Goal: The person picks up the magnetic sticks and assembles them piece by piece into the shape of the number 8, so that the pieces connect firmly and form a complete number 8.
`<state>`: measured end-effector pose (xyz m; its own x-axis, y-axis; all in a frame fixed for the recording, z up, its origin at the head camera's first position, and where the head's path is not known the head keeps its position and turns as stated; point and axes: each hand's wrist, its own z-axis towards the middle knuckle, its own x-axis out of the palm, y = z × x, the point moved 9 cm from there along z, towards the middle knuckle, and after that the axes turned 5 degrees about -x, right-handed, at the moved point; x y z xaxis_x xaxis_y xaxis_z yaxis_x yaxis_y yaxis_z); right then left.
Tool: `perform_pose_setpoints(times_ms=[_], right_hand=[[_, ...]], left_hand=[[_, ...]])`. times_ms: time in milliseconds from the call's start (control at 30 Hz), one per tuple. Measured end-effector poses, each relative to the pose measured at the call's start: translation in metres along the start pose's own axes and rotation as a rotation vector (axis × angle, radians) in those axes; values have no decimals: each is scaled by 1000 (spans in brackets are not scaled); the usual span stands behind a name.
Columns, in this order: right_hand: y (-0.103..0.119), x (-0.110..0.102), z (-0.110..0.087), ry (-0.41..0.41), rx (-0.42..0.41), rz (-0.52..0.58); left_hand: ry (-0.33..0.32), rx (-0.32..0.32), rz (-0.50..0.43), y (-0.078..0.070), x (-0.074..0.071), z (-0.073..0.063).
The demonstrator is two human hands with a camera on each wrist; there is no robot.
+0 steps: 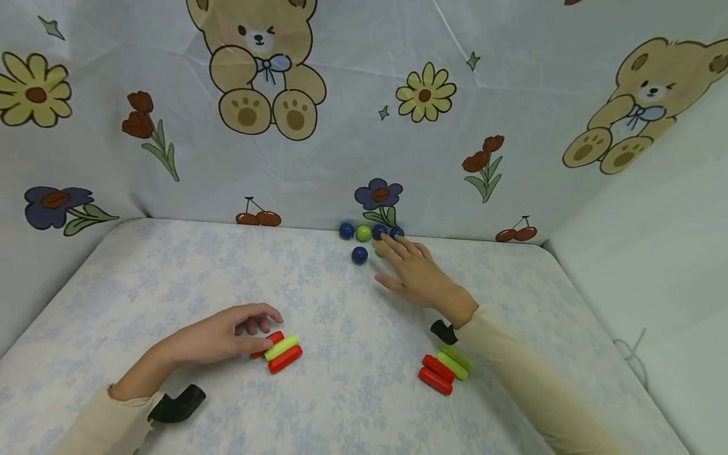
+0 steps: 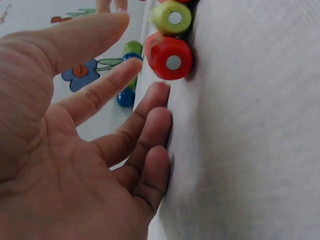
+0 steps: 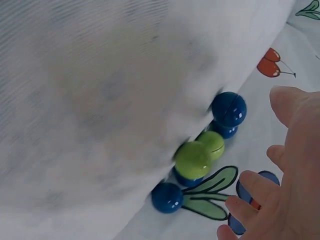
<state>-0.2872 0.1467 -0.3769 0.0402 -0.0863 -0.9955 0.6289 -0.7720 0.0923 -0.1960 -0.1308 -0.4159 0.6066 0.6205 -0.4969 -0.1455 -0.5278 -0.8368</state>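
Observation:
My left hand (image 1: 212, 333) is beside three short rods with faceted sides: a red rod (image 1: 285, 359), a yellow-green rod (image 1: 281, 348) and another red one partly covered by the thumb. In the left wrist view, the red rod's end (image 2: 170, 57) shows a pale round disc, and the relaxed fingers have nothing between them. At the table's back, my right hand (image 1: 421, 278) reaches over several balls with fingers spread. It partly hides a green ball (image 1: 379, 251). A blue ball (image 1: 359, 255) lies left of its fingertips. In the right wrist view, a green ball (image 3: 193, 160) and a blue ball (image 3: 229, 109) sit apart from the fingers.
Near my right forearm lie more rods, two red (image 1: 436, 374) and two green (image 1: 455, 362). A back row holds a blue ball (image 1: 347, 230) and a green ball (image 1: 363, 233) against the printed cloth (image 1: 352, 145). Black wrist mounts (image 1: 177, 404) stick out from both sleeves.

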Motion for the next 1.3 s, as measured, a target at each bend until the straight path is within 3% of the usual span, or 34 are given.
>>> perform_pose_setpoints(times_ms=[167,433,633,800,1100,1300], right_hand=[[13,-2,13,1,-53,34],[28,-2,30,2,-152,-5],[29,7,37,101,-111,35],[23,9,42,126,-45,87],[38,17,28,155,-91,125],[47,18,9,177,-53,115]], left_hand=[[49,36,4,0,1,1],[50,69,-3,-1,4,3],[47,67,2,0,5,3],[38,63,5,0,4,3],[17,57,36,1,3,3],[-43,72,92,0,1,1]])
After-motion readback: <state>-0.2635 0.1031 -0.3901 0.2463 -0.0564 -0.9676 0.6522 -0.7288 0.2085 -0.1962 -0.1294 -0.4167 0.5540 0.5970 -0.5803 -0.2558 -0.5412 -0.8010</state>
